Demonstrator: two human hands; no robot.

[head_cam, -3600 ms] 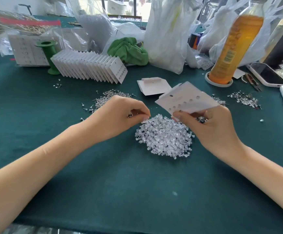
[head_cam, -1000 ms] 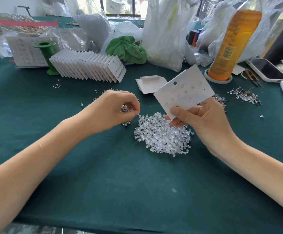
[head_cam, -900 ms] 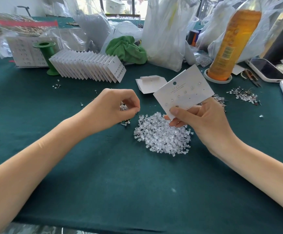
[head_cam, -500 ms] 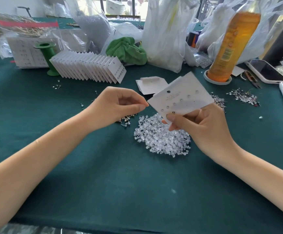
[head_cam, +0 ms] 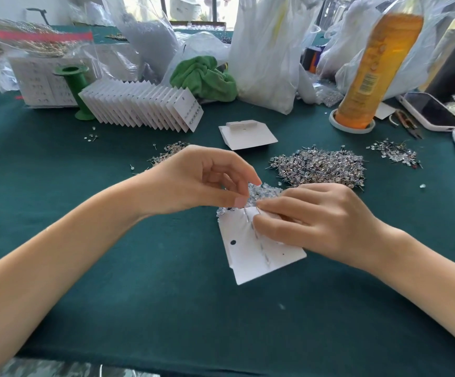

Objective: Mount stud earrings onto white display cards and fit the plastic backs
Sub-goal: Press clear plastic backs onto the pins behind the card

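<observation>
1. A white display card (head_cam: 250,254) lies back side up on the green tabletop (head_cam: 166,308), near its middle, with several earring posts sticking up through it in a row; their exact count cannot be told.
2. The right hand (head_cam: 318,224) rests on the far part of that card, its fingers (head_cam: 269,205) curled and pressed narrowly together on the card's far edge, holding it down.
3. The left hand (head_cam: 201,183) hovers just beside the right one, thumb and forefinger pinched nearly closed at the card's far edge; whatever small piece sits between them is too small to make out.
4. A heap of clear plastic backs (head_cam: 261,191) lies under and between the two hands, touching the card's far edge.
5. Farther back lie three piles of stud earrings: one large (head_cam: 321,167) beyond the right hand, one small (head_cam: 394,153) toward the right edge, one (head_cam: 169,155) beyond the left hand.
6. One folded blank card (head_cam: 248,134) lies beyond the hands.
7. A fanned row of finished cards (head_cam: 142,104) leans against a green spool (head_cam: 75,91) toward the far left.
8. Along the far edge stand one orange bottle (head_cam: 375,69) in a grey ring, several plastic bags (head_cam: 264,50) with unclear contents, and a green cloth (head_cam: 204,77); one phone (head_cam: 430,110) lies at the far right.
</observation>
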